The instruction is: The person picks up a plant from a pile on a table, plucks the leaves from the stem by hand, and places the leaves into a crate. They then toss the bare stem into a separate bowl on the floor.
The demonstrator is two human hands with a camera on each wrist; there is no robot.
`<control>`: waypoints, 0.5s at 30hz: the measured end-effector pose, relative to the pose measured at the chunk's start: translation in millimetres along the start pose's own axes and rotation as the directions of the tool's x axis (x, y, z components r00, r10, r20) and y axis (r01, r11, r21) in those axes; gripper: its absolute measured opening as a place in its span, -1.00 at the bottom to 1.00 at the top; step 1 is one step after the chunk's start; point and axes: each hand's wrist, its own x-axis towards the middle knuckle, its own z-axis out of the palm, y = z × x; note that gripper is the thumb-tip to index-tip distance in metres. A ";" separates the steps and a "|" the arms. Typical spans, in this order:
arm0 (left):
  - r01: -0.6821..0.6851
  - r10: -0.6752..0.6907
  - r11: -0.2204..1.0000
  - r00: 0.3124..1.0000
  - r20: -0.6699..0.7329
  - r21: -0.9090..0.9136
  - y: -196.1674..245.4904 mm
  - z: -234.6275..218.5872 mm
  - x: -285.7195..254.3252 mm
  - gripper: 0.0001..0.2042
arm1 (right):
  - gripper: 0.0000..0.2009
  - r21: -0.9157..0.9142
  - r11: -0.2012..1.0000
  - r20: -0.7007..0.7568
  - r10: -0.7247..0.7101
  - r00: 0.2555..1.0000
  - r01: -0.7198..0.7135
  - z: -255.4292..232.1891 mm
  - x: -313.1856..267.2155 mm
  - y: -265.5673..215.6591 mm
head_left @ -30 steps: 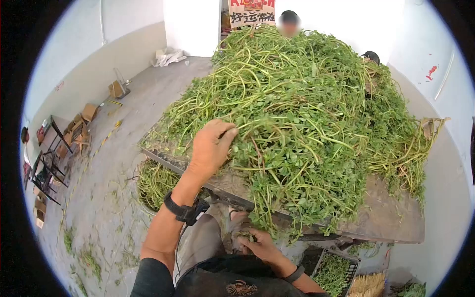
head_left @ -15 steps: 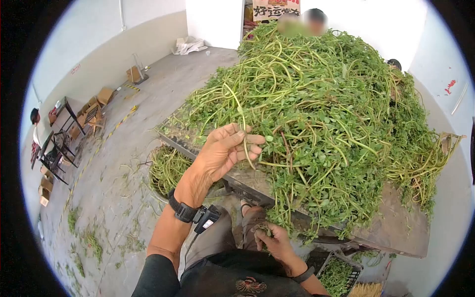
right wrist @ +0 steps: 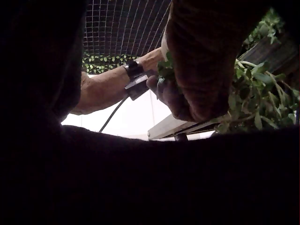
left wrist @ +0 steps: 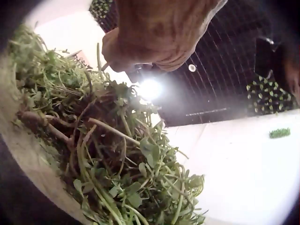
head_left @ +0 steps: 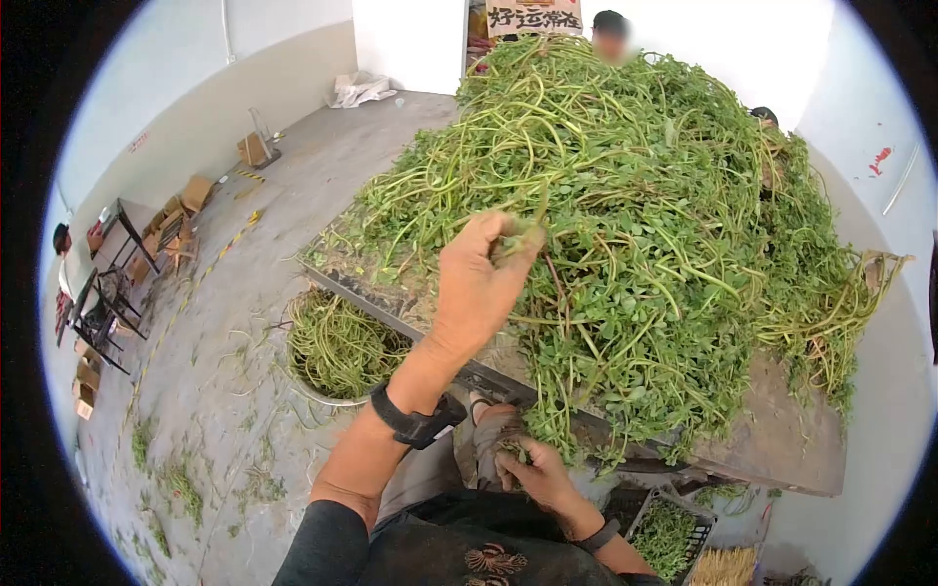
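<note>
A big heap of leafy green stems (head_left: 625,225) covers most of the table (head_left: 782,439). Over the near left part of this heap, my left hand (head_left: 479,278) has its fingers curled and pinches a thin green stem (head_left: 543,200), blurred at its tip. In the left wrist view the stem (left wrist: 99,57) sticks up beside the fingers (left wrist: 115,51), above the heap. Low by my lap, below the table's front edge, my right hand (head_left: 539,476) grips a small bunch of leafy sprigs (right wrist: 166,68), mostly hidden by its fingers.
A round basin (head_left: 327,396) of bare stems stands on the floor to the left. Under the table's right side sits a black crate (head_left: 699,547) of leafy tips. Boxes (head_left: 195,190) line the left wall. A person (head_left: 611,34) is behind the heap, another (head_left: 78,269) far left.
My left hand was at the heap, then came back palm up with a stem across its fingers. Now it has turned over and moved up and right. The right hand stays low with its sprigs.
</note>
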 end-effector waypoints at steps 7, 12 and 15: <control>-0.377 0.400 0.879 0.916 -0.023 0.292 14.3 49.5 15.1 -0.71 | -0.83 -0.245 0.961 -0.034 -0.138 0.990 0.125 -2.3 4.4 12.2; -0.222 0.160 0.758 0.975 0.156 0.613 9.8 50.8 10.5 -0.65 | -0.80 -0.222 0.970 -0.065 -0.119 0.991 0.102 -5.4 4.9 15.8; -0.148 0.090 0.875 0.985 0.146 0.461 -0.8 35.6 15.9 -0.77 | -0.81 -0.279 0.927 -0.056 -0.277 0.959 0.251 -7.1 3.2 17.2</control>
